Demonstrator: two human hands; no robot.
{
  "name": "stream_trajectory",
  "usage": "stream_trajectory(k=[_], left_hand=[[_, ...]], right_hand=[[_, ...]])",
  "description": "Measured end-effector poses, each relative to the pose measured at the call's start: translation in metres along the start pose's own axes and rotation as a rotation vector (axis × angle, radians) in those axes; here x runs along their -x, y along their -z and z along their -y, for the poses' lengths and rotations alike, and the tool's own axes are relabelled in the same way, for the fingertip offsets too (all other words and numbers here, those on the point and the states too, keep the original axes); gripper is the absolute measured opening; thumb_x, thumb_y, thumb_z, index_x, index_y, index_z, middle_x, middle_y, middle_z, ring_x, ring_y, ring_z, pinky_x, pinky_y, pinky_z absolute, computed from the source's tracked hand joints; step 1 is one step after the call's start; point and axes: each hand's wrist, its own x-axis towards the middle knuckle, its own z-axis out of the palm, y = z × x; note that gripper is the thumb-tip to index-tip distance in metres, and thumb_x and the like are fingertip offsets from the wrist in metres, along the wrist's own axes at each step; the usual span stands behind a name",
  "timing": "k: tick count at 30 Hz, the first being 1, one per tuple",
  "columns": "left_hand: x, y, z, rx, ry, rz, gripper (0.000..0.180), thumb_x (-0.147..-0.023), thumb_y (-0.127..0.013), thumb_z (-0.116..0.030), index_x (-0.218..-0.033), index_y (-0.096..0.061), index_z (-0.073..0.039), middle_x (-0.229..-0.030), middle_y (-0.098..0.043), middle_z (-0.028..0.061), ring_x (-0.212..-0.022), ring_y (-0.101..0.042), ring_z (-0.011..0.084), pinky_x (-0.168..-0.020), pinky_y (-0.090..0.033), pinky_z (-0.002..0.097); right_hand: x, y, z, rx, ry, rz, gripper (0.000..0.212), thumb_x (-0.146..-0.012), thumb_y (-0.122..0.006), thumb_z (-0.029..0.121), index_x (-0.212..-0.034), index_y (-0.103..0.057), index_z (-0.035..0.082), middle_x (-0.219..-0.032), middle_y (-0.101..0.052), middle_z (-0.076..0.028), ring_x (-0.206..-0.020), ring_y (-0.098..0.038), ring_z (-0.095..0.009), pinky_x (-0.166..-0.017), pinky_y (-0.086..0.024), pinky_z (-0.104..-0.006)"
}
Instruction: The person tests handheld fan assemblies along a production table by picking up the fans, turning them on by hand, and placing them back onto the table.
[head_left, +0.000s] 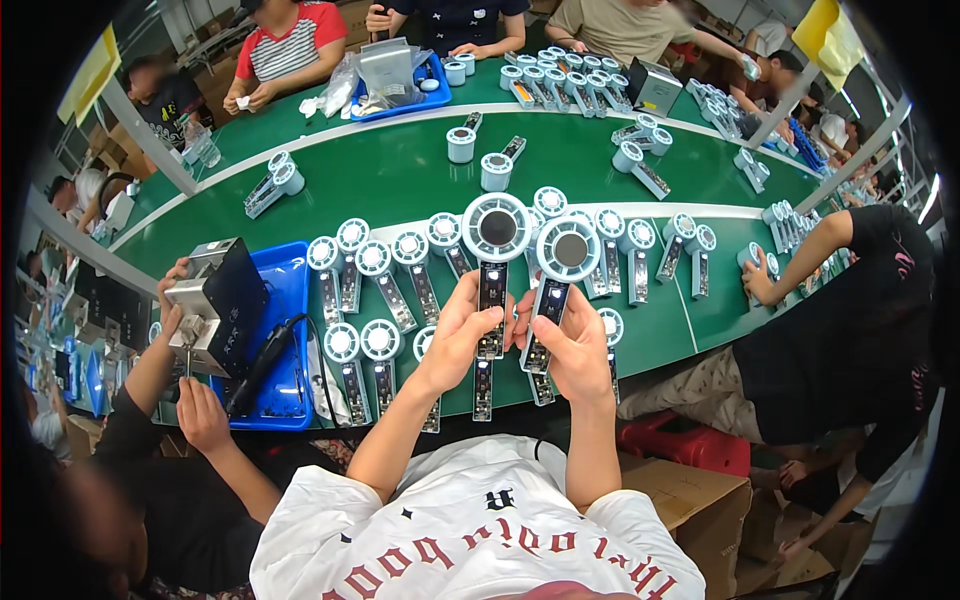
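My left hand [460, 338] is closed round the handle of a light-blue handheld fan [497, 230], its round head upward and a dark circuit board bare along the handle. Beside it, my right hand [577, 348] grips a second handheld fan [568, 250] of the same kind, tilted slightly, thumb on its handle. The two round heads are close together, each with a dark disc in the middle. On the green table [455, 395] around my hands lie several more such fans [380, 342], white discs in their heads, partly hidden behind my hands.
At left, a co-worker's hands hold a metal box [222, 310] at a blue tray [275, 415] with a black-handled tool. More fans rest on the green belt [380, 165] beyond. At right, another co-worker [825, 330] reaches to the table above a red stool [690, 445] and cardboard box [700, 500].
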Motion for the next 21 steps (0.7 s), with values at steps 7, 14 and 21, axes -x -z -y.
stream_trajectory(k=[7, 14, 21], left_hand=[[0.0, -0.004, -0.001, 0.003, 0.006, 0.0, 0.036, -0.084, -0.043, -0.009, -0.12, -0.042, 0.0, -0.087, -0.054, 0.0116, -0.066, -0.051, 0.0193, -0.059, -0.042, 0.0268], [-0.002, 0.005, 0.001, 0.02, 0.016, 0.018, 0.036, -0.084, -0.043, -0.009, -0.119, -0.042, 0.0, -0.088, -0.054, 0.012, -0.066, -0.051, 0.0188, -0.059, -0.042, 0.0269], [0.001, 0.01, 0.001, 0.053, 0.003, 0.061, 0.039, -0.087, -0.044, -0.007, -0.125, -0.037, 0.001, -0.091, -0.055, 0.0107, -0.068, -0.051, 0.0147, -0.06, -0.044, 0.0256]], right_hand=[[0.001, 0.001, 0.0, -0.016, -0.004, 0.01, 0.035, -0.084, -0.055, -0.002, -0.118, -0.046, -0.003, -0.1, -0.059, -0.014, -0.077, -0.057, -0.019, -0.064, -0.047, -0.028], [0.0, 0.003, -0.003, -0.002, 0.007, -0.034, 0.036, -0.084, -0.055, -0.001, -0.119, -0.045, -0.004, -0.1, -0.059, -0.015, -0.077, -0.057, -0.019, -0.065, -0.047, -0.0281], [0.003, -0.001, -0.004, -0.016, 0.002, 0.014, 0.038, -0.084, -0.056, -0.002, -0.12, -0.045, -0.004, -0.1, -0.059, -0.015, -0.078, -0.057, -0.02, -0.065, -0.047, -0.0283]])
